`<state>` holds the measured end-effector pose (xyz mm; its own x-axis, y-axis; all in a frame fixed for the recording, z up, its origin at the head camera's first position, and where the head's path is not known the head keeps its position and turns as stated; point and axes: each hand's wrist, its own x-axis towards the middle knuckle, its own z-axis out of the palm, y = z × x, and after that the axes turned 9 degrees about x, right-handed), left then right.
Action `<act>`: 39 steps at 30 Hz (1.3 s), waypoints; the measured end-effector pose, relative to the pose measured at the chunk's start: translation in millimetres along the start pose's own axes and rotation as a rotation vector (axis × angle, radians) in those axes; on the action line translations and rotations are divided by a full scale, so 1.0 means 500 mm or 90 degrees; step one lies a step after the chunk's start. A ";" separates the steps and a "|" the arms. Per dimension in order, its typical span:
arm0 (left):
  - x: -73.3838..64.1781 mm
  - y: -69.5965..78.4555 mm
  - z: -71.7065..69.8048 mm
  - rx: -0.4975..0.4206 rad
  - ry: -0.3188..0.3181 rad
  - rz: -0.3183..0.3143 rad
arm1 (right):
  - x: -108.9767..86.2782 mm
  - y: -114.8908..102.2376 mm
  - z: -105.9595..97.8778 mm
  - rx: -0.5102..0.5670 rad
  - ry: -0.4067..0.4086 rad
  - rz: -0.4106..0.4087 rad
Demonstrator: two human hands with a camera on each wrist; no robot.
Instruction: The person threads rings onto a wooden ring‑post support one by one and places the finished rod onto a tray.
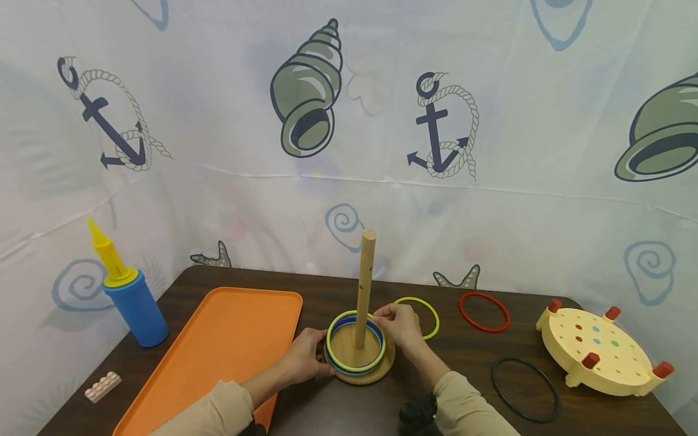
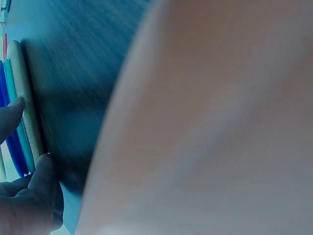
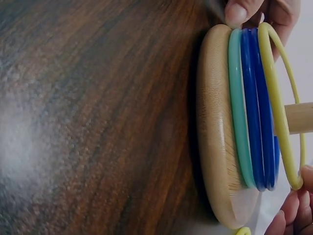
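Beige sleeves (image 1: 471, 402) lie nearest; the right hand (image 1: 400, 324) pinches a yellow ring (image 3: 279, 105), tilted around the post (image 1: 365, 284) above blue rings (image 3: 251, 98). The left hand (image 1: 302, 357), fingers apart, touches the wooden base (image 3: 212, 117). Uneven release could leave the ring crooked; a sideways tug could drag the base.

Around the peg (image 1: 365, 287), bare desk (image 1: 332, 409) opens toward 6 o'clock; the left hand (image 1: 305, 357) blocks 9 o'clock, the right hand (image 1: 400, 327) 2 o'clock.

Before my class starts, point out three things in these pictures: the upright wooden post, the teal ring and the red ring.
Wooden post (image 1: 365, 290): head view, middle of its shaft.
Teal ring (image 3: 237, 107): right wrist view, outer side.
Red ring (image 1: 493, 330): head view, near edge.
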<state>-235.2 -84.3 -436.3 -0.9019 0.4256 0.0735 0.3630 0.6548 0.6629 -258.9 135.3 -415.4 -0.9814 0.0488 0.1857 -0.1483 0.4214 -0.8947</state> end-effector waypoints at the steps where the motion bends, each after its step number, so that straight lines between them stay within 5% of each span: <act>1: 0.000 0.000 0.000 0.001 -0.001 -0.001 | -0.001 0.001 0.001 -0.003 0.000 -0.006; 12: 0.000 -0.002 0.004 -0.015 -0.001 0.000 | 0.002 0.014 0.012 -0.030 -0.003 0.049; 39: 0.000 -0.003 0.006 0.000 0.019 -0.007 | 0.004 0.031 0.016 -0.101 -0.031 -0.032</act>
<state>-235.1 -83.5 -439.4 -0.9124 0.3998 0.0878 0.3530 0.6599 0.6633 -264.1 134.5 -431.9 -0.9785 -0.0176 0.2057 -0.1801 0.5595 -0.8090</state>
